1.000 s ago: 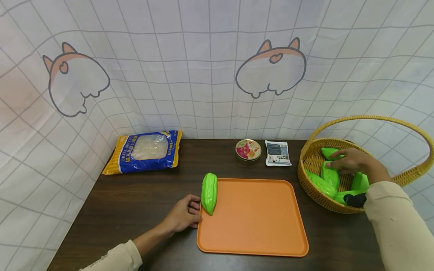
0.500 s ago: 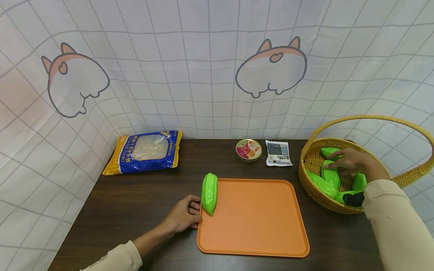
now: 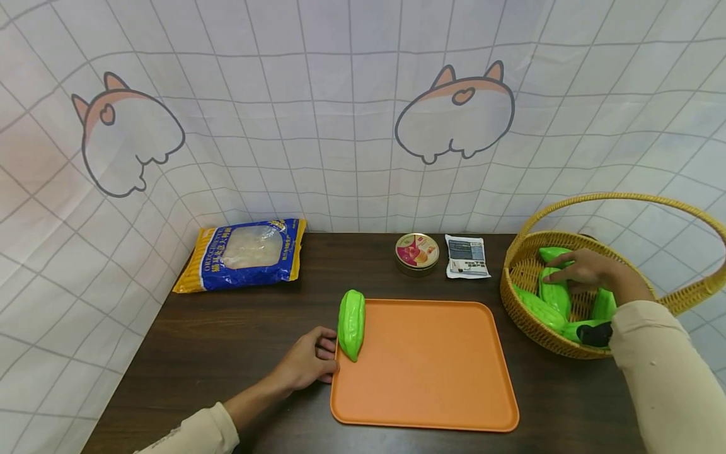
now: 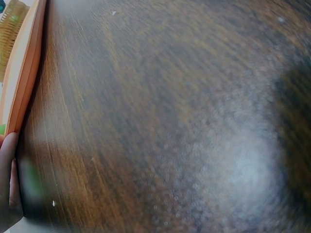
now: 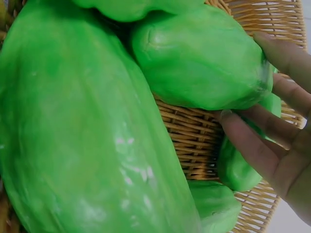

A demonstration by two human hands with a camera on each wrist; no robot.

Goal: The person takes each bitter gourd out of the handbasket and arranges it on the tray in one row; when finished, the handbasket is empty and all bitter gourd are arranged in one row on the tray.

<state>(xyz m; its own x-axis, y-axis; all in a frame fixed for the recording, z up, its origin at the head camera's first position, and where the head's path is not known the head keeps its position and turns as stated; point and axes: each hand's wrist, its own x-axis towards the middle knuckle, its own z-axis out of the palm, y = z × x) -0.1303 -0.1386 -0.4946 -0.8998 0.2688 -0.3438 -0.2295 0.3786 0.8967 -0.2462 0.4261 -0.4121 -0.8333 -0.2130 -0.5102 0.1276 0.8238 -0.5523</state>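
Right hand point(image 3: 590, 268), grip clamped on green gourd point(image 5: 199, 63) in basket point(image 3: 524, 323); left hand point(image 3: 306, 359), grip clamped on orange tray point(image 3: 425, 366)

My left forearm point(image 3: 255, 396) comes in from lower left, angled up and inward; left grip point(image 3: 309, 358) sits on a fairly straight wrist, fingers point(image 3: 323, 332) bent, tips toward the right in head view. Can't confirm how far they close: left wrist view catches only part of it at the lower-left edge. Right forearm point(image 3: 666, 366) reaches from lower right, up and inward, farther forward than the left. Right grip point(image 3: 590, 269) is back-up, digits spread and bent around their hold; right wrist view shows four. Light cuffs point(image 3: 218, 427) sit behind both wrists.
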